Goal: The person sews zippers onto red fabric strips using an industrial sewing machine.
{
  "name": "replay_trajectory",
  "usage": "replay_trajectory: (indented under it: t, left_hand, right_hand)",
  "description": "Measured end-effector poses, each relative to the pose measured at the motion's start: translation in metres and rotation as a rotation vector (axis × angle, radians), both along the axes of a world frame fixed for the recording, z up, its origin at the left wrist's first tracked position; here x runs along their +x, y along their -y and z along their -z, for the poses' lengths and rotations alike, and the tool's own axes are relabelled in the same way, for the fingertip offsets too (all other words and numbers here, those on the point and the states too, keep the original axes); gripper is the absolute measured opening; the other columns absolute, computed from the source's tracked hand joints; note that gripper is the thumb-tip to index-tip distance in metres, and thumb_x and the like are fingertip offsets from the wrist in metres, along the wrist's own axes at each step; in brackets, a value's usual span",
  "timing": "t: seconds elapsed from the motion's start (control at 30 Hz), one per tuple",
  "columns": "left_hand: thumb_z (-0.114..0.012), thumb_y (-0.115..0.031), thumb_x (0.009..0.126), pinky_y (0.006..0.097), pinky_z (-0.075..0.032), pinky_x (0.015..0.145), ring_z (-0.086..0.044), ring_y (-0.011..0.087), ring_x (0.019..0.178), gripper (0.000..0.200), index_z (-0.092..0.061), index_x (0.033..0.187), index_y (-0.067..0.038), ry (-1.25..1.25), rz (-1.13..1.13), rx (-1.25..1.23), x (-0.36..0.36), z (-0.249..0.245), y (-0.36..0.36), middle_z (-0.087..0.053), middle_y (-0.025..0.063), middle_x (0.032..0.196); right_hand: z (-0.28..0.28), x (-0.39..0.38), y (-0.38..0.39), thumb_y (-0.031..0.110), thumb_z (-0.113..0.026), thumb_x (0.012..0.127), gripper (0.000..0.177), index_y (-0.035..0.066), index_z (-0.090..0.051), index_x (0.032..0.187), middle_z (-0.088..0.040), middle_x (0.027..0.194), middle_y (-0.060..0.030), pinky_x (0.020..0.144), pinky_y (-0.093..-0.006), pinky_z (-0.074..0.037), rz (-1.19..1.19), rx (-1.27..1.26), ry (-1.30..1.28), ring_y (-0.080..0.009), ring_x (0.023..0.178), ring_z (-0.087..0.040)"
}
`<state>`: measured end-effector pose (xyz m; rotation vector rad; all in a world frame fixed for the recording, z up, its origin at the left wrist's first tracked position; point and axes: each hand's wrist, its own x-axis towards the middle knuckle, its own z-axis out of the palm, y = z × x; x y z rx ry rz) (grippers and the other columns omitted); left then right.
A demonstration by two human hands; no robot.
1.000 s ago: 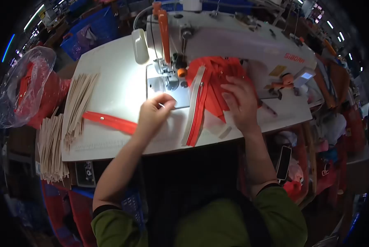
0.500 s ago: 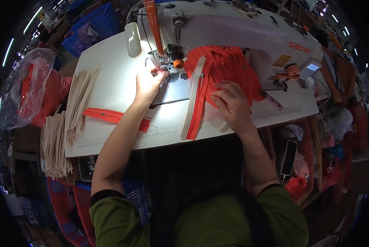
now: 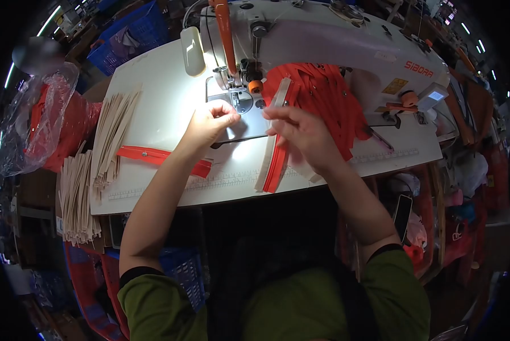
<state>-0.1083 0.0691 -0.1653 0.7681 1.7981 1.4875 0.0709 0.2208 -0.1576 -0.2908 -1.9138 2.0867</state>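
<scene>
My left hand (image 3: 210, 126) is by the sewing machine's needle area, just in front of the presser foot (image 3: 236, 101). Its thumb and forefinger are pinched together; whatever sits between them is too small to make out. My right hand (image 3: 303, 135) hovers over a red zipper with a beige strip (image 3: 273, 165) along its side, fingers bent and fingertips apart, with nothing visible in them. Under the machine arm lies a heap of red zippers (image 3: 323, 99). Another red zipper piece (image 3: 169, 159) rests on the table, partly behind my left forearm.
Bundles of beige strips (image 3: 114, 133) lie at the table's left edge. The white sewing machine (image 3: 334, 40) spans the back. A plastic bag with red material (image 3: 56, 122) stands at left. A blue basket (image 3: 135, 37) is behind. A ruler scale (image 3: 232, 181) runs along the front.
My left hand has drawn back from the needle toward me and slightly right. My right hand has moved left and up, closer to the left hand. The zippers lie about as before.
</scene>
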Motion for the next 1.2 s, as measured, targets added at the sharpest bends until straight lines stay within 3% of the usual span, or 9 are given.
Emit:
replay_trajectory:
  t: [0.17,0.27,0.43,0.53,0.57,0.67,0.8,0.97,1.2]
  left_hand:
    - [-0.07,-0.013,0.087,0.0175,-0.034,0.052,-0.045,0.0011,0.058,0.011,-0.065,0.083,-0.004,0.039,0.02,-0.001,-0.003,0.007,0.007,-0.057,-0.0035,0.067]
    - [-0.068,-0.009,0.085,0.0235,-0.043,0.055,-0.053,0.006,0.06,0.01,-0.067,0.082,0.0,-0.305,-0.04,0.048,0.002,0.023,0.003,-0.062,-0.0009,0.066]
    - [-0.068,-0.009,0.083,0.0263,-0.046,0.055,-0.054,0.0084,0.057,0.009,-0.069,0.085,0.0,-0.464,-0.027,0.065,0.016,0.018,0.007,-0.064,0.0042,0.066]
    - [-0.07,-0.01,0.081,0.0303,-0.049,0.057,-0.058,0.0165,0.055,0.01,-0.07,0.088,-0.003,-0.584,0.098,-0.13,0.013,0.006,0.012,-0.066,0.0109,0.068]
    - [-0.07,-0.01,0.081,0.0303,-0.049,0.057,-0.058,0.0165,0.055,0.01,-0.07,0.088,-0.003,-0.582,0.096,-0.127,0.008,0.009,0.013,-0.066,0.0109,0.068]
    - [-0.069,-0.011,0.081,0.0352,-0.051,0.06,-0.063,0.0267,0.061,0.014,-0.07,0.094,-0.007,-1.017,-0.088,-0.051,-0.013,0.024,0.008,-0.066,0.0134,0.076]
    - [-0.067,-0.011,0.082,0.0389,-0.052,0.062,-0.064,0.0321,0.07,0.018,-0.069,0.101,-0.01,-1.233,-0.079,0.083,-0.016,0.037,-0.004,-0.066,0.0131,0.082]
    - [-0.068,-0.005,0.08,0.0384,-0.051,0.063,-0.063,0.0311,0.072,0.02,-0.067,0.1,-0.007,-1.248,-0.071,0.017,-0.01,0.035,-0.004,-0.063,0.0118,0.082]
    - [-0.066,-0.002,0.079,0.0385,-0.051,0.064,-0.062,0.0313,0.073,0.021,-0.066,0.099,-0.008,-1.328,-0.091,0.033,-0.012,0.04,-0.005,-0.061,0.0115,0.083]
  right_hand:
    - [0.006,-0.059,-0.002,0.019,-0.06,0.096,0.044,-0.005,-0.048,0.131,-0.065,0.108,-0.0086,0.069,-0.0238,-0.051,-0.065,-0.367,0.16,-0.0116,0.084,-0.062]
    - [0.023,-0.085,-0.007,0.019,-0.06,0.095,0.05,-0.007,-0.043,0.134,-0.065,0.099,-0.0054,0.06,-0.0234,-0.05,-0.195,-0.48,0.185,-0.0105,0.073,-0.06]
    - [0.023,-0.087,-0.006,0.015,-0.06,0.092,0.035,-0.002,-0.055,0.122,-0.062,0.091,-0.0031,0.056,-0.0254,-0.049,-0.107,-0.254,0.255,-0.0102,0.067,-0.059]
    - [0.009,-0.079,-0.016,0.008,-0.061,0.087,0.016,0.005,-0.064,0.102,-0.061,0.084,-0.004,0.057,-0.029,-0.049,-0.137,0.587,0.263,-0.0147,0.067,-0.06]
    - [0.009,-0.075,-0.019,0.008,-0.061,0.087,0.016,0.005,-0.064,0.102,-0.061,0.084,-0.004,0.057,-0.029,-0.049,-0.138,0.59,0.265,-0.0147,0.067,-0.06]
    - [0.01,-0.059,-0.024,0.004,-0.062,0.081,0.008,0.007,-0.064,0.088,-0.06,0.081,-0.0071,0.059,-0.0331,-0.048,-0.188,1.263,-0.034,-0.0209,0.069,-0.061]
    - [-0.001,-0.04,-0.006,0.002,-0.063,0.078,0.01,0.007,-0.062,0.088,-0.058,0.08,-0.0088,0.062,-0.0346,-0.048,-0.264,1.195,-0.083,-0.0252,0.073,-0.061]
    - [0.028,-0.04,-0.007,0.0,-0.063,0.077,0.013,0.007,-0.062,0.088,-0.058,0.081,-0.0082,0.063,-0.0347,-0.048,-0.188,1.091,-0.148,-0.0247,0.074,-0.061]
    - [0.028,-0.038,-0.01,-0.003,-0.062,0.075,0.018,0.007,-0.06,0.089,-0.057,0.082,-0.0069,0.064,-0.0357,-0.048,-0.131,0.965,-0.217,-0.0245,0.074,-0.061]
